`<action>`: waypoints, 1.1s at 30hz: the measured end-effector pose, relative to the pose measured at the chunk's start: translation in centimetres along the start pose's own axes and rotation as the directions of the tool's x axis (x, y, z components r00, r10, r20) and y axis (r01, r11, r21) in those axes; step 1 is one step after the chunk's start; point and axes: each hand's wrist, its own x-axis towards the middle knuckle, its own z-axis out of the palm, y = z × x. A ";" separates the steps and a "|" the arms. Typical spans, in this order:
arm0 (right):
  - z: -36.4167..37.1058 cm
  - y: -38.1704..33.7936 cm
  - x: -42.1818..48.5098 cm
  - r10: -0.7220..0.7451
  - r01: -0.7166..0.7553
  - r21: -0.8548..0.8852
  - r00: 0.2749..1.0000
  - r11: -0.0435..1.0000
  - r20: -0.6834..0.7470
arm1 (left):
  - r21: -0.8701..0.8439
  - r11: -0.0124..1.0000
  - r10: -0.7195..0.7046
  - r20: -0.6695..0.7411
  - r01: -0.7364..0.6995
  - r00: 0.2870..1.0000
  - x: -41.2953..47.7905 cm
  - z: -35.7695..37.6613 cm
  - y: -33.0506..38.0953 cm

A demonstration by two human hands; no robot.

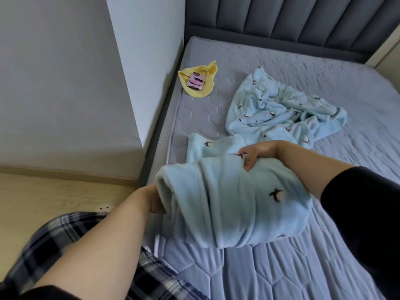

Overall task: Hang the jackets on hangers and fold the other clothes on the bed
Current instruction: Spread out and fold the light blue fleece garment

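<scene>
A light blue fleece garment (233,204) with small dark bird prints is lifted just above the near part of the bed (324,267). My left hand (157,200) reaches into its open end, fingers hidden inside the fabric. My right hand (257,153) pinches the top of the same garment from above. A second matching light blue fleece garment (279,109) lies crumpled on the mattress further back.
A yellow cloth (200,83) with a pink phone (195,81) on it lies near the bed's far left corner. A grey padded headboard (292,20) stands behind. A white wall (65,83) and wood floor (43,202) run along the left side.
</scene>
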 end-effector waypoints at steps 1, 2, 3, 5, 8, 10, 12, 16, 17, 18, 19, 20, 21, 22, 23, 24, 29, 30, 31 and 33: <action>-1.0 -0.2 0.0 0.008 -0.008 -0.004 0.998 1.000 -0.067 | -0.019 1.000 0.010 0.028 -0.010 1.000 0.6 0.0 -0.2; -1.9 -0.5 0.0 0.019 -0.021 -0.017 0.990 1.000 -0.138 | -0.052 0.998 0.034 0.109 -0.029 0.993 0.6 0.0 -0.1; -2.7 -0.7 0.1 0.022 -0.032 -0.044 0.975 0.998 -0.219 | -0.136 0.987 0.097 0.100 -0.083 0.990 1.1 0.2 0.0; -4.4 -0.9 0.7 0.017 -0.093 -0.174 0.918 0.980 -0.395 | -0.194 0.971 0.160 0.090 -0.140 0.983 1.8 0.5 0.4; -6.2 -0.8 2.4 -0.083 -0.278 -0.423 0.746 0.863 -0.660 | -0.024 0.975 0.222 0.184 -0.221 0.958 2.5 1.3 0.4; -6.2 -0.2 4.1 -0.152 -0.392 -0.427 0.567 0.815 -0.809 | 0.179 0.925 0.327 0.078 -0.336 0.942 3.4 2.2 0.0; -5.3 0.8 5.6 -0.183 -0.387 -0.325 0.361 0.863 -0.915 | 0.470 0.805 0.418 -0.015 -0.363 0.908 4.2 3.4 -0.4; -3.6 3.4 6.9 -0.292 -0.341 -0.311 0.108 0.887 -0.950 | 0.587 0.795 0.283 -0.137 -0.153 0.949 6.0 4.7 -1.6; -3.5 3.9 6.8 -0.271 -0.327 -0.277 0.065 0.903 -0.960 | 0.579 0.807 0.241 -0.152 -0.112 0.958 6.4 4.7 -1.7; -3.6 4.3 6.7 -0.219 -0.303 -0.226 0.059 0.926 -0.974 | 0.570 0.817 0.219 -0.162 -0.090 0.962 6.7 4.5 -1.8; -3.8 4.7 6.7 -0.147 -0.297 -0.177 0.122 0.938 -0.982 | 0.552 0.829 0.214 -0.163 -0.091 0.963 7.0 4.4 -1.9; -4.0 5.0 6.8 -0.064 -0.310 -0.145 0.256 0.940 -0.964 | 0.516 0.850 0.213 -0.154 -0.106 0.965 7.0 4.2 -1.9; -4.1 5.4 6.8 0.005 -0.322 -0.132 0.392 0.938 -0.920 | 0.465 0.874 0.226 -0.133 -0.141 0.965 7.1 4.2 -2.0; -4.2 5.6 6.8 0.045 -0.323 -0.123 0.468 0.939 -0.882 | 0.411 0.893 0.244 -0.103 -0.182 0.964 7.1 4.1 -2.2; -4.3 5.7 6.7 0.044 -0.305 -0.123 0.488 0.944 -0.872 | 0.368 0.903 0.265 -0.069 -0.222 0.962 7.1 4.1 -2.3; -4.4 5.4 6.6 0.006 -0.271 -0.136 0.466 0.953 -0.885 | 0.351 0.903 0.279 -0.037 -0.249 0.960 6.8 4.1 -2.1; -4.8 2.0 7.5 -0.129 -0.171 -0.270 0.571 0.948 -0.811 | 0.535 0.838 0.117 0.019 -0.109 0.993 5.9 0.6 2.5; -4.4 1.6 7.8 -0.090 -0.184 -0.291 0.685 0.939 -0.723 | 0.569 0.818 0.076 0.033 -0.081 0.997 5.7 -0.4 3.4; -3.6 1.5 8.1 -0.028 -0.179 -0.258 0.769 0.949 -0.639 | 0.603 0.795 0.055 0.037 -0.065 0.998 5.6 -1.4 4.0; -2.2 1.6 8.2 0.106 -0.158 -0.051 0.838 0.986 -0.536 | 0.656 0.753 0.059 0.020 -0.057 0.998 5.8 -3.0 4.5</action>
